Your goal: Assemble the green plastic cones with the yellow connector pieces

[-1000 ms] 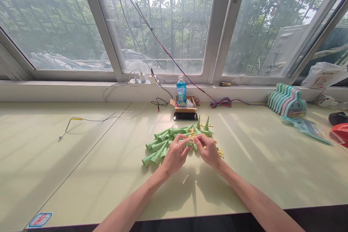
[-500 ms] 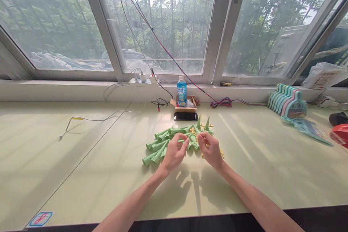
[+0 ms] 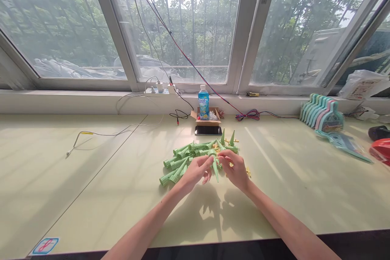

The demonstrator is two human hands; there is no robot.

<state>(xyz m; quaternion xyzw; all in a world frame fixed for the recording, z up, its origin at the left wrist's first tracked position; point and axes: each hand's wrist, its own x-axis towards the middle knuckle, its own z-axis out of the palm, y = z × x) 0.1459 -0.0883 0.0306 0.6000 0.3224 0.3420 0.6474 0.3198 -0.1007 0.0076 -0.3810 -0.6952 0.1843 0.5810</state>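
Observation:
A heap of green cone-shaped plastic spikes lies in the middle of the pale table, with small yellow plastic pieces scattered at its right side. My left hand pinches the wide top of one green spike, which hangs point down just above the table. My right hand is closed beside it, fingertips meeting the spike's top; what it pinches there is too small to make out. Two spikes stand upright behind the heap.
Behind the heap lie a black phone and a small cardboard box holding a blue drink bottle. Cables trail across the left and the sill. Stacked pastel plastic parts and a red object sit at the right.
My hands rose slightly from the heap, then my left hand lifted out one green spike, now pointing down between both hands.

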